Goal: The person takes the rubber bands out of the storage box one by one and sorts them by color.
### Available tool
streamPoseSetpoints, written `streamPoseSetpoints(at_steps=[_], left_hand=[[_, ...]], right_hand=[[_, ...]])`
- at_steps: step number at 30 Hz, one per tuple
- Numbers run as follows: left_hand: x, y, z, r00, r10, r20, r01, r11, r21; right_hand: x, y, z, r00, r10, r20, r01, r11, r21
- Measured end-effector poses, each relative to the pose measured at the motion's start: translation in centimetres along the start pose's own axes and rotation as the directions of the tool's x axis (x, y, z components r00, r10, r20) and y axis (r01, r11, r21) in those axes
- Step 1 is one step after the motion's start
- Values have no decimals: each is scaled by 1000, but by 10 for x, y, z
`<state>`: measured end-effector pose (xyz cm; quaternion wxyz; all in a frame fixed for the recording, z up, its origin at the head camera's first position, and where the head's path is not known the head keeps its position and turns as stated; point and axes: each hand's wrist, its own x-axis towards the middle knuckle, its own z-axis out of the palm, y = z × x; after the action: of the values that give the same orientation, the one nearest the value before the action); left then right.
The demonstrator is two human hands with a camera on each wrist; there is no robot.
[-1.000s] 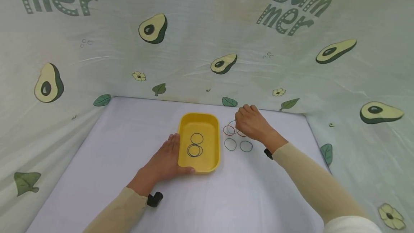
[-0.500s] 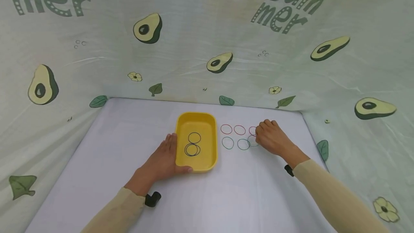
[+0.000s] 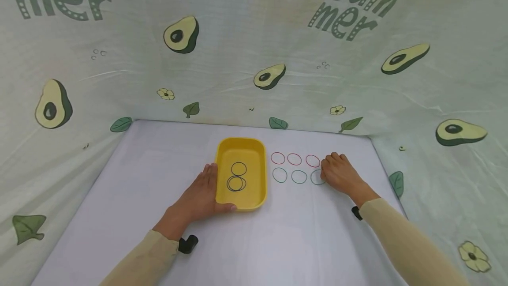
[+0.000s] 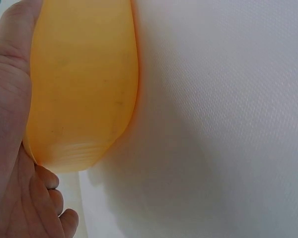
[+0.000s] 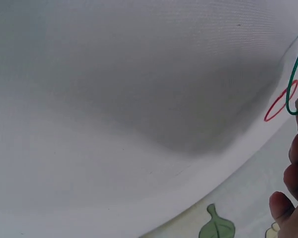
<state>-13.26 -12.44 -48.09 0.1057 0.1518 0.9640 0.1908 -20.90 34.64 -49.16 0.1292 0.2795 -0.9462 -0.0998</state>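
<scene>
In the head view, my left hand (image 3: 200,195) lies against the left side of a yellow tray (image 3: 262,167), fingers straight and thumb along its near edge. Three blue rubber bands (image 3: 239,162) lie in the tray, two of them overlapping. On the table to the right, my right hand (image 3: 342,174) pinches the right edge of a green rubber band (image 3: 311,177) at the end of a row of green bands. A red rubber band (image 3: 306,161) lies just behind it. In the right wrist view, the green band (image 5: 289,89) stands at my fingertips.
Two more red bands (image 3: 271,158) and two more green bands (image 3: 292,177) lie in rows between the tray and my right hand. Behind the white table (image 3: 254,255) hangs a cloth (image 3: 222,56) printed with avocados and leaves.
My right hand has moved right and nearer from over the red bands, bringing the green band to the right end of the green row. My left hand stays at the tray.
</scene>
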Motion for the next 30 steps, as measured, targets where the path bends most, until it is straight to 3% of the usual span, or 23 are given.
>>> streamPoseSetpoints(at_steps=[12, 18, 24, 30], left_hand=[[-1, 0, -1, 1000, 3, 7, -3, 1000, 2], [0, 0, -1, 1000, 7, 9, -7, 1000, 4], [1, -1, -1, 1000, 20, -2, -20, 999, 25], [0, -1, -2, 1000, 11, 3, -11, 1000, 18]], right_hand=[[3, 2, 4, 998, 42, 53, -42, 999, 3], [13, -5, -2, 1000, 13, -25, -14, 1000, -21], [48, -35, -17, 997, 23, -71, -22, 1000, 5], [104, -89, -43, 996, -1, -84, 8, 997, 81]])
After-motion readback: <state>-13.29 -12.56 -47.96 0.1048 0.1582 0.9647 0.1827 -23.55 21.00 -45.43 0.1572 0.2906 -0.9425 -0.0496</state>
